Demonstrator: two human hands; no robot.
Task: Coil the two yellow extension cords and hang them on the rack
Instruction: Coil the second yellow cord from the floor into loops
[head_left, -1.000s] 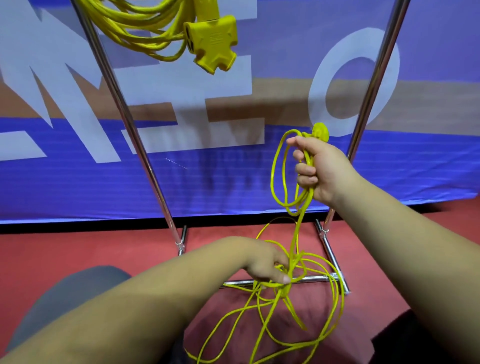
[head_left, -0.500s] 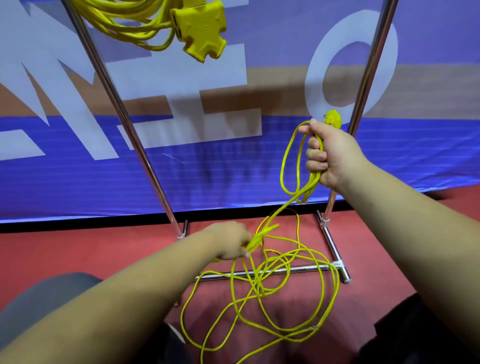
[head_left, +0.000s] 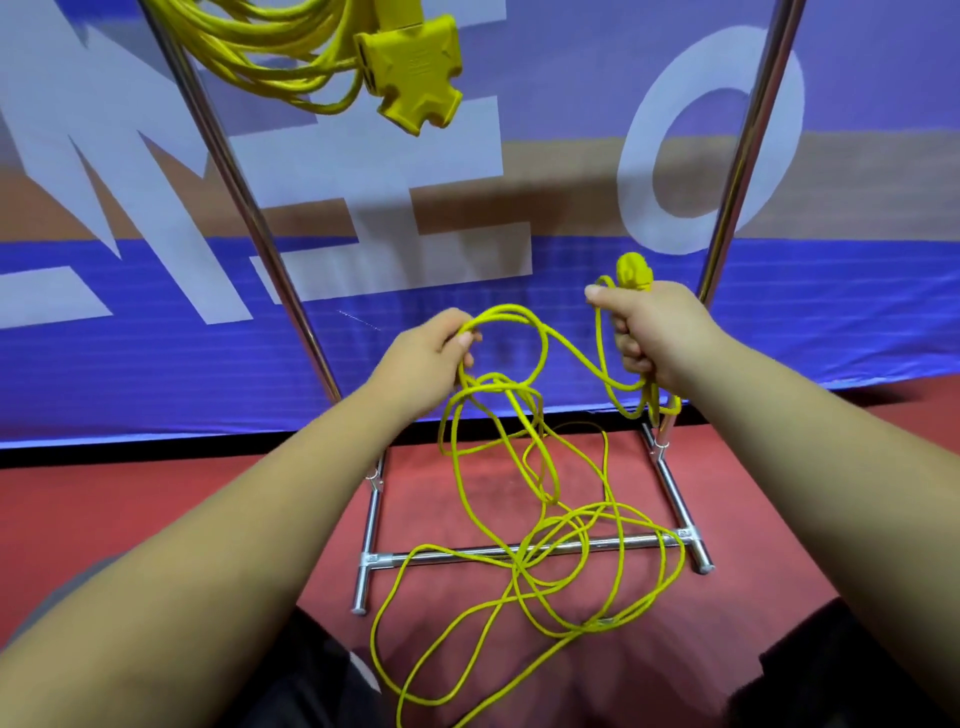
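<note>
Left hand: the left hand (head_left: 426, 358) is raised in front of the chest, its fingers (head_left: 465, 340) curled together and pinching a bend of the loose cord (head_left: 509, 309) against the thumb.
Right hand: the right hand (head_left: 649, 338) is level with the left and well apart from it. It makes a fist, with the fingers (head_left: 626, 353) clamped on gathered turns of the same cord. The curled fingers hide those turns, so they cannot be counted; there seem to be a few.
Plug: the yellow plug (head_left: 632, 270) sticks up just above the right thumb.
Loose cord: one arc spans from the left fingertips across to the right fist. More loops droop below both sets of fingers, and the remainder lies in a slack tangle on the floor (head_left: 104, 509) underneath.
Hung cord: the hung cord (head_left: 270, 57), a coiled bundle, hangs well above the left fingers. Its three-way socket block (head_left: 413, 78) dangles at the bundle's right.
Rack: the rack (head_left: 244, 208) has one chrome upright beyond the left fingers and another just behind the right knuckles. Its crossbar (head_left: 452, 555) lies on the floor below both hands, with cord loops draped across it.
Backdrop: a blue banner (head_left: 156, 364) with large pale letters stands beyond the fingers of both hands.
</note>
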